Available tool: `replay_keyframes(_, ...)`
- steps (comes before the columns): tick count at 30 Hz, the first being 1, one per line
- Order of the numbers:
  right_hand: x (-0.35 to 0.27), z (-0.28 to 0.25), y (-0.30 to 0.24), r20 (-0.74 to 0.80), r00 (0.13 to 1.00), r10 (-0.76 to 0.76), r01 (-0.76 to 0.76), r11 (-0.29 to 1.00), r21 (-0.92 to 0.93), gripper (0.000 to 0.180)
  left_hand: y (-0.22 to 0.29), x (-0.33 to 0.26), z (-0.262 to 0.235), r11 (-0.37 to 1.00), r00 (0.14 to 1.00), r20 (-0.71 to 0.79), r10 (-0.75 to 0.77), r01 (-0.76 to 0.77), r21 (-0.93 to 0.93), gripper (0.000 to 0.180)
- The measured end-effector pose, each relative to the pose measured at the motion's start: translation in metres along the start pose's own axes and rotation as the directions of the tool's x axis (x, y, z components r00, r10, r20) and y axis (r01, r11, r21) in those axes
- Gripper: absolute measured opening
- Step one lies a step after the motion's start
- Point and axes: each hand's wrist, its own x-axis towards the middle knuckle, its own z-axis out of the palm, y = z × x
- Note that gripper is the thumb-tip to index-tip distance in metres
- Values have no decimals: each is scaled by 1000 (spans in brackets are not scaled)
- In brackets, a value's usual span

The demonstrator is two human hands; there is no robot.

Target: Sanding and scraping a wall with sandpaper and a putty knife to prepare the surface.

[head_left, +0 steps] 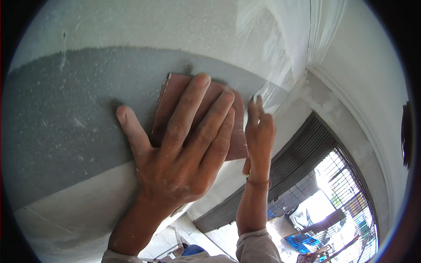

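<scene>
Under your left hand (184, 153) lies a sheet of reddish-brown sandpaper (175, 94), pressed flat against the grey band of the wall (66, 122). Your fingers (188, 109) are spread and extended across the sheet, palm down, thumb splayed out to the left onto the bare grey surface; nothing is curled around the paper, it is only pinned by the open palm. One corner of the sheet shows past your fingertips, another below your little finger.

Just right of that hand, your right hand (259, 136) reaches up with fingers held together, their tips touching the wall near the pale edge where grey meets white plaster (153, 26). Whether it pinches anything you cannot tell. A thin band (258, 182) circles that wrist.

Beyond your right hand, a white moulding (351, 109) curves along the ceiling. Below both forearms, a barred window grille (346, 193) lets in bright daylight.
</scene>
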Motion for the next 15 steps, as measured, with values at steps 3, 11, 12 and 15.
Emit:
replay_keyframes(3,-1,0,-4,-24,999,23,-21,997,79,46,2,-1,5,1000,998,-55,-8,7,-14,22)
replay_keyframes(11,11,2,-3,-92,996,-17,23,998,63,45,0,-1,4,1000,999,-45,15,-15,8,23)
replay_keyframes(12,1,4,2,-43,998,-35,36,999,15,45,-1,-1,5,1000,999,-34,13,-12,26,23)
replay_keyframes(15,6,2,0,-80,997,-14,15,1000,21,46,-2,0,4,999,999,-47,23,-22,33,24)
